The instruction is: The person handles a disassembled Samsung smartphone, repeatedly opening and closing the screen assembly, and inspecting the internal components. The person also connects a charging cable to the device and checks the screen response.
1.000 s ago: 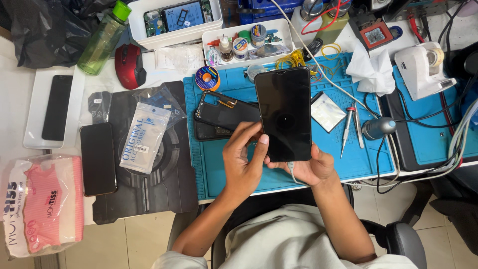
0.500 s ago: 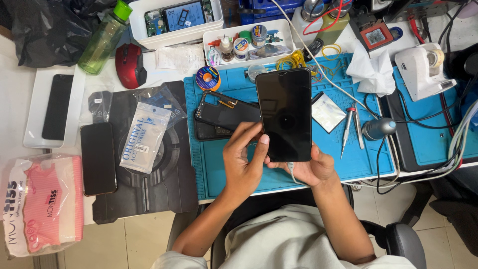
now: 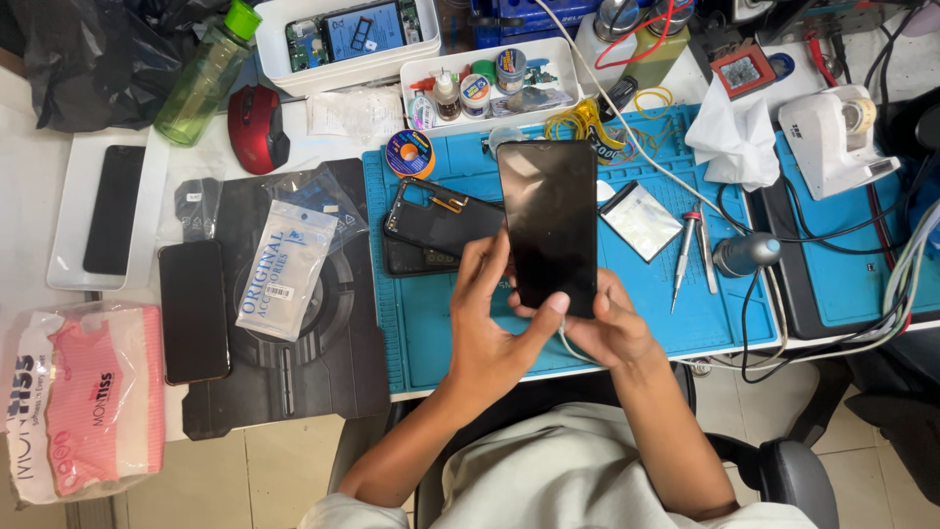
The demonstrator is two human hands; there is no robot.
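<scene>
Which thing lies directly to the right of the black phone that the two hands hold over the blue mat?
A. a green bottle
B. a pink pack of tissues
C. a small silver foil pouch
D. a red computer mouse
C: the small silver foil pouch lies on the blue mat just right of the black phone, which the left hand and right hand hold.
</scene>
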